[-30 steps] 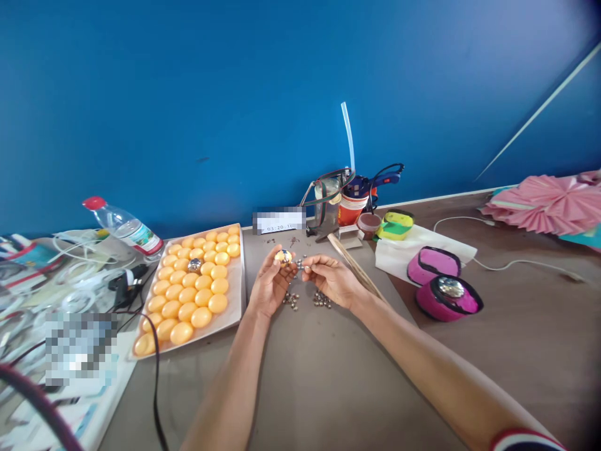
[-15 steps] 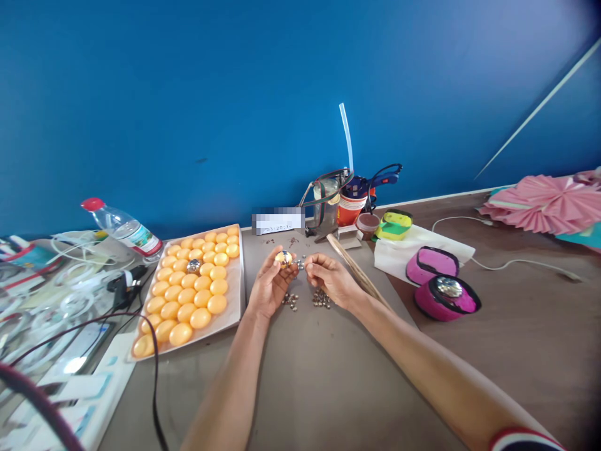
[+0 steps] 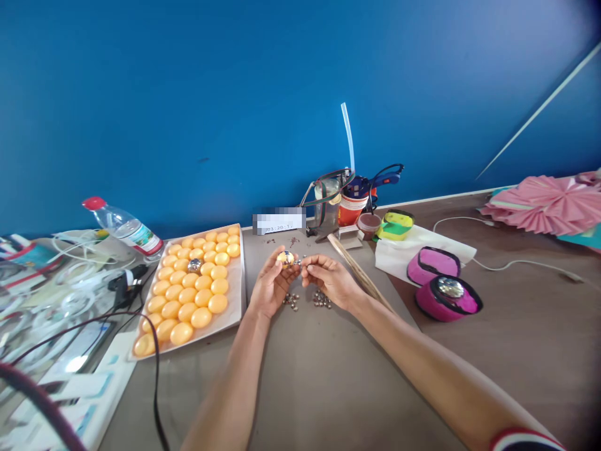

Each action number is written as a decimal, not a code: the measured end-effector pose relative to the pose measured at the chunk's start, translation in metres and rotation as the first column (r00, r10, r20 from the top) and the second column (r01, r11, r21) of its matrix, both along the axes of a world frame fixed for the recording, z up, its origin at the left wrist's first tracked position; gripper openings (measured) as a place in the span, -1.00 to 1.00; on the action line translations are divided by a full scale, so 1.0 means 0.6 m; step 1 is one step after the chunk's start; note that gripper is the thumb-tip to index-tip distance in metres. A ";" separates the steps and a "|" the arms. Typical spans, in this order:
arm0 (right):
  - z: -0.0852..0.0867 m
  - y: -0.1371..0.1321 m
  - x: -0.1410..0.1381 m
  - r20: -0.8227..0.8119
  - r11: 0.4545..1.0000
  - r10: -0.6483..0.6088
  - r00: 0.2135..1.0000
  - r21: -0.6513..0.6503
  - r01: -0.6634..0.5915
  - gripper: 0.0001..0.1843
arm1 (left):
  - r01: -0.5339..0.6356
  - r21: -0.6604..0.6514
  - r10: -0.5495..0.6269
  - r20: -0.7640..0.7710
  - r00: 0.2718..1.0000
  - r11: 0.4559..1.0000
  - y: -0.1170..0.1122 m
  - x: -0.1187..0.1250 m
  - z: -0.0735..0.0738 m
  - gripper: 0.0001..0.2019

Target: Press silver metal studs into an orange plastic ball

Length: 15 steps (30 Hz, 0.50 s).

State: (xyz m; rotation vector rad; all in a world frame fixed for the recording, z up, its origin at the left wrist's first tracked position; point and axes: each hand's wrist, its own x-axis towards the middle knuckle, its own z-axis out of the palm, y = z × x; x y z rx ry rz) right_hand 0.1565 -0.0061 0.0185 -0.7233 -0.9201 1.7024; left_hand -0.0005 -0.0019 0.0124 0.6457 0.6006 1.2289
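My left hand holds a small yellow ball partly covered with shiny studs, fingers closed round it. My right hand is pinched at the ball's right side, thumb and forefinger closed on something tiny I cannot make out. Two little heaps of silver studs lie on the table under my hands. To the left a white tray carries several plain yellow balls and one silver studded ball.
A plastic bottle lies at the left by cables and clutter. Cups with tools stand at the wall. Wooden sticks, pink round boxes, white paper and pink paper fans lie to the right.
My right hand has moved slightly left, closing up to the ball in my left hand. Everything else stays put.
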 end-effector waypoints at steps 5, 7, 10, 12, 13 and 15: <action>-0.008 0.005 0.002 0.071 0.992 -0.114 0.991 0.070 0.109 -0.87 | 0.018 -0.001 -0.018 -0.025 1.000 1.000 -0.002 0.002 0.000 -0.54; -0.008 0.006 0.001 0.077 0.985 -0.155 0.985 0.085 0.149 -0.87 | 0.023 0.002 -0.023 -0.036 0.999 1.000 -0.002 0.003 0.001 -0.54; -0.006 0.006 0.000 0.072 0.980 -0.191 0.979 0.079 0.185 -0.84 | 0.033 0.006 -0.032 -0.049 0.998 0.999 -0.004 0.005 0.004 -0.56; -0.006 0.006 0.000 0.088 0.980 -0.187 0.978 0.084 0.179 -0.85 | 0.038 0.010 -0.037 -0.051 0.998 0.999 -0.005 0.006 0.005 -0.57; -0.005 0.006 0.000 0.111 0.980 -0.186 0.976 0.093 0.176 -0.86 | 0.040 0.011 -0.039 -0.051 0.998 0.999 -0.005 0.006 0.005 -0.57; -0.003 0.005 -0.001 0.166 0.978 -0.196 0.966 0.108 0.179 -0.88 | 0.042 0.011 -0.041 -0.050 0.998 0.999 -0.005 0.006 0.005 -0.57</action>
